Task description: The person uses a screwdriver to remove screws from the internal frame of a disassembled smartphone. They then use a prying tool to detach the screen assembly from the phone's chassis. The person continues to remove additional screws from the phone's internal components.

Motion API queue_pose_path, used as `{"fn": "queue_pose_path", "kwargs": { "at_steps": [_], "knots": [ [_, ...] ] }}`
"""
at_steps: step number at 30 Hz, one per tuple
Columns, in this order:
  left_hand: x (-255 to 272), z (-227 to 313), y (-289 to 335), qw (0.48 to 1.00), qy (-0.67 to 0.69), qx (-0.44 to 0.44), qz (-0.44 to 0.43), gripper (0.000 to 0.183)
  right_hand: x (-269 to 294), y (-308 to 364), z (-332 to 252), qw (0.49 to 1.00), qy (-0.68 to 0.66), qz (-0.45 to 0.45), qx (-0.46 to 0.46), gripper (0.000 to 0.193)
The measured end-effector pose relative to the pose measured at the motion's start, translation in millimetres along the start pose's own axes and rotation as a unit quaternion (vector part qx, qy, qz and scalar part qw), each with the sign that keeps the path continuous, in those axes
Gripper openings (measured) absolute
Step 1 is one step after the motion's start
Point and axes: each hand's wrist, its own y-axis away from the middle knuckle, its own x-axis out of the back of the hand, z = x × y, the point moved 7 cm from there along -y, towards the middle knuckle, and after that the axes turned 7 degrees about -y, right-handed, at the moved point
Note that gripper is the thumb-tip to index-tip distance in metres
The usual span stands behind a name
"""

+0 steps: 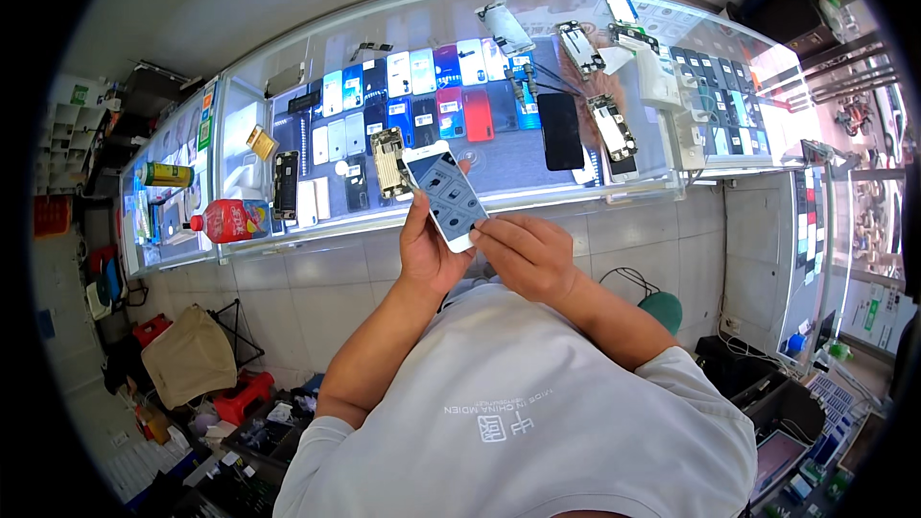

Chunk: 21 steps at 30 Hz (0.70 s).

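A white-framed phone (449, 197), perhaps only its screen assembly, is held tilted just off the counter's near edge. Printed pictures on a greyish film cover its face. My left hand (429, 251) grips it from below, thumb along the left side and a fingertip showing past the right edge. At the lower right corner, the thumb and fingers of my right hand (530, 254) are pinched together; whether they grip the film or the frame cannot be made out. Just behind the phone lies an opened phone body (388, 163), partly overlapped by it.
On the glass display counter (365, 219) lie a black phone screen (560, 131) and several opened phone bodies, one at right (612, 129). Rows of phones show under the glass. A red bottle (231, 221) lies at left. Behind me are a folding chair (189, 355) and a green stool (662, 311).
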Motion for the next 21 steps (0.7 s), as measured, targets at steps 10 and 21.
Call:
{"fn": "queue_pose_path", "kwargs": {
  "at_steps": [10, 21],
  "knots": [
    [-6.3, -6.9, -11.6, 0.999, 0.000, 0.013, 0.033, 0.063, 1.0, 6.2, 24.9, 0.995, -0.060, -0.027, -0.075, 0.041],
    [-5.8, -25.9, -33.6, 0.975, -0.207, 0.042, 0.067, 0.060, -16.7, 46.3, 96.7, 0.814, -0.326, -0.105, -0.468, 0.057]
  ]
}}
